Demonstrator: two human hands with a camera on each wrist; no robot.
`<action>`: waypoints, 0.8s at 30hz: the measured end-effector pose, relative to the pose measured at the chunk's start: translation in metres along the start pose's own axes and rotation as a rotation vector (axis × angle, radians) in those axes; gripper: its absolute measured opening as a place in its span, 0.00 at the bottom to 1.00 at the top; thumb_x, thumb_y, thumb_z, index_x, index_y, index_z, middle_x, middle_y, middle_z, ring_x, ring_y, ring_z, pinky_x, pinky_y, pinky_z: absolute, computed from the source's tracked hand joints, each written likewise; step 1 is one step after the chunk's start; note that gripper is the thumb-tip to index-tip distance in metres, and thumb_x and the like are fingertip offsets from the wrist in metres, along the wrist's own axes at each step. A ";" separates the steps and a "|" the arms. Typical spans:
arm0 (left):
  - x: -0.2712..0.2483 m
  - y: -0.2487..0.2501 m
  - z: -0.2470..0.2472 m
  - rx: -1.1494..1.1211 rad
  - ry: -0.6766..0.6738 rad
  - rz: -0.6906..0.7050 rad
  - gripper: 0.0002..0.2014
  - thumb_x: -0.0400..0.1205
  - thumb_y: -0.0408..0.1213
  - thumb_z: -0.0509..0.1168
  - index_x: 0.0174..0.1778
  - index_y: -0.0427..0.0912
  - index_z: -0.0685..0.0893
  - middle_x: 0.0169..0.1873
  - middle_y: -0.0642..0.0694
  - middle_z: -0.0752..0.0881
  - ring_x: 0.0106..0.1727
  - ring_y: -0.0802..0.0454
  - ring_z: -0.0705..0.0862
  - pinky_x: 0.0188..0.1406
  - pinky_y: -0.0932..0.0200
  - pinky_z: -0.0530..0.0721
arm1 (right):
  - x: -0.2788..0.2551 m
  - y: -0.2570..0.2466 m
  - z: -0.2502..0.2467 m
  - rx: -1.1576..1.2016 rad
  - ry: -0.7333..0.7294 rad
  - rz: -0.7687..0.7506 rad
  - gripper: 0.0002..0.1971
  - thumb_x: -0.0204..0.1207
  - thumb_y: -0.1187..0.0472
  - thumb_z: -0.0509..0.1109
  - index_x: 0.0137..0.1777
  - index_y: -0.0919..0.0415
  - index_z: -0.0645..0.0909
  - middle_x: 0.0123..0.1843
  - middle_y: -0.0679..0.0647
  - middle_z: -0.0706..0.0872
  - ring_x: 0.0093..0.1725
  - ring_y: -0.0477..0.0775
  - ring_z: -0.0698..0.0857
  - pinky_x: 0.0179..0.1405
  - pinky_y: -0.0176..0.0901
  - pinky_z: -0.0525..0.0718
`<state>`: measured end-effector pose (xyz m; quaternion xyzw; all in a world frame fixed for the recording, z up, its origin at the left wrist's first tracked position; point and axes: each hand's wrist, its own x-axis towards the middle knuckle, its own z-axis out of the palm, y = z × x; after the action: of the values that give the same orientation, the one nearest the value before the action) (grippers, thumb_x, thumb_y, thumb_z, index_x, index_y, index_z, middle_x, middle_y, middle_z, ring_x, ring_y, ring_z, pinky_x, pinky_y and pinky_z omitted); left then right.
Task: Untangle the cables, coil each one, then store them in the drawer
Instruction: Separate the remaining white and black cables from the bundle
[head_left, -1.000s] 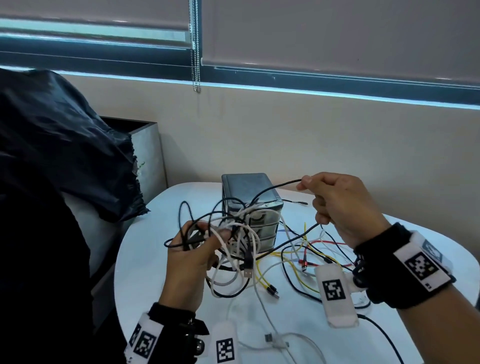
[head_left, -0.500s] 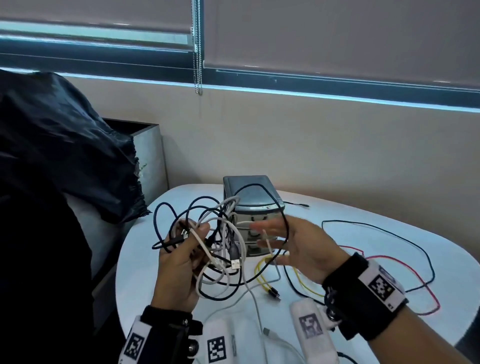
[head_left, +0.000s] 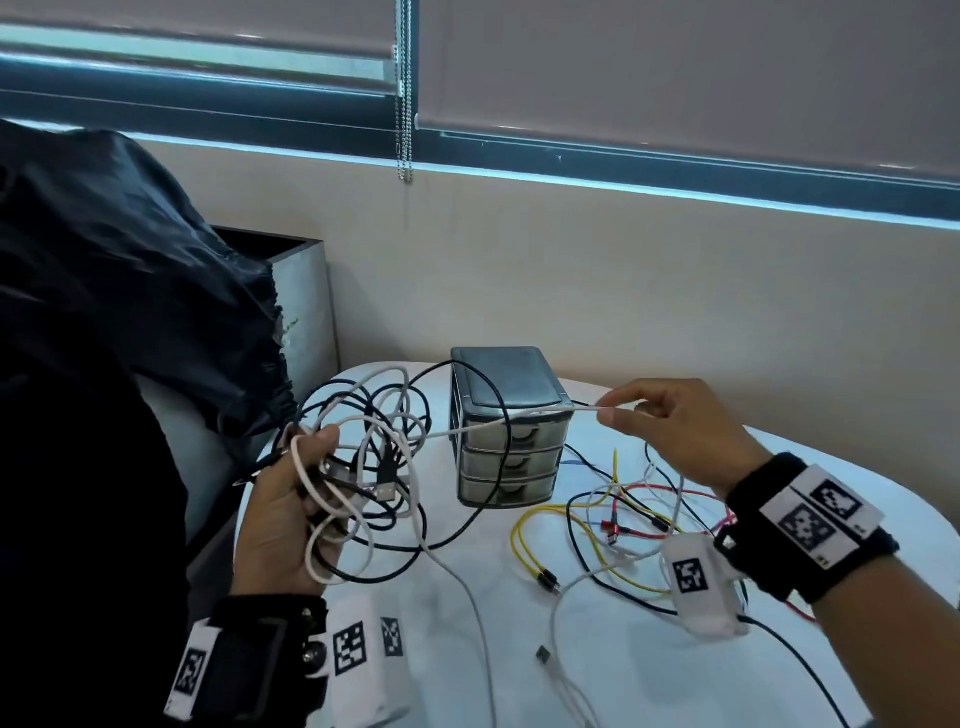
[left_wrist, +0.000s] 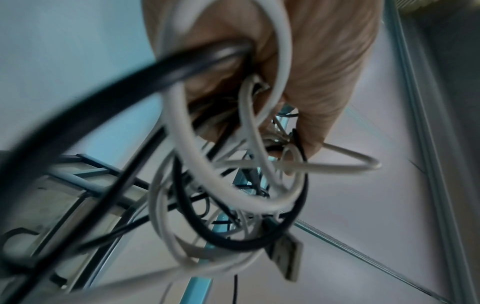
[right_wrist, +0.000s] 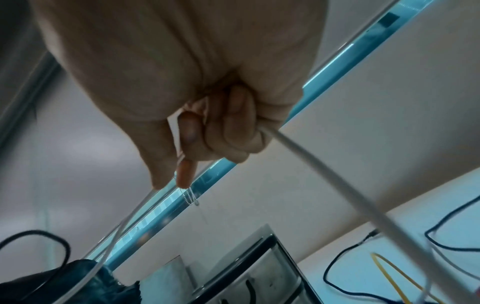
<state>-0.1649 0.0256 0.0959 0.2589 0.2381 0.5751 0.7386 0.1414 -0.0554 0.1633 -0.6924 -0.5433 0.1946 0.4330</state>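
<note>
My left hand (head_left: 291, 499) grips a tangled bundle of white and black cables (head_left: 363, 457) raised above the white table (head_left: 649, 675); the left wrist view shows its fingers (left_wrist: 311, 86) curled round the loops (left_wrist: 233, 185). My right hand (head_left: 675, 431) pinches a white cable (head_left: 509, 421) that runs taut from the bundle, passing in front of the small grey three-drawer unit (head_left: 509, 431). In the right wrist view the fingers (right_wrist: 228, 131) close on that white cable (right_wrist: 337, 185). All three drawers look shut.
Loose yellow, red, black and white cables (head_left: 613, 525) lie on the table right of the drawer unit. A black jacket (head_left: 104, 312) hangs at the left beside a grey box (head_left: 306, 312). The wall stands close behind the table.
My right hand let go of a black cable, opened beside the bundle, then pinched a white cable and drew it out to the right. The left hand kept holding the bundle.
</note>
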 end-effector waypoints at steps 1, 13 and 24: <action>0.000 0.000 0.000 0.000 0.008 0.004 0.17 0.64 0.37 0.76 0.34 0.50 0.71 0.18 0.55 0.66 0.13 0.63 0.64 0.09 0.70 0.62 | 0.000 0.003 -0.001 0.003 0.016 0.006 0.03 0.73 0.58 0.79 0.41 0.55 0.90 0.22 0.44 0.80 0.23 0.41 0.73 0.29 0.30 0.70; -0.007 -0.029 0.015 0.056 -0.074 -0.007 0.14 0.81 0.30 0.64 0.32 0.49 0.73 0.13 0.55 0.67 0.09 0.61 0.65 0.07 0.70 0.69 | -0.006 0.001 0.033 -0.119 -0.216 -0.036 0.08 0.74 0.54 0.79 0.38 0.56 0.88 0.22 0.43 0.73 0.22 0.44 0.67 0.23 0.30 0.67; -0.007 -0.027 0.013 -0.067 -0.310 -0.094 0.22 0.59 0.30 0.84 0.44 0.45 0.82 0.34 0.46 0.85 0.31 0.48 0.88 0.25 0.50 0.87 | 0.000 -0.020 0.028 0.214 -0.333 0.005 0.08 0.79 0.70 0.70 0.52 0.60 0.89 0.22 0.47 0.73 0.20 0.45 0.66 0.20 0.34 0.61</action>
<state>-0.1382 0.0116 0.0886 0.3085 0.1138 0.5004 0.8009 0.1092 -0.0435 0.1647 -0.6019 -0.5819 0.3642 0.4081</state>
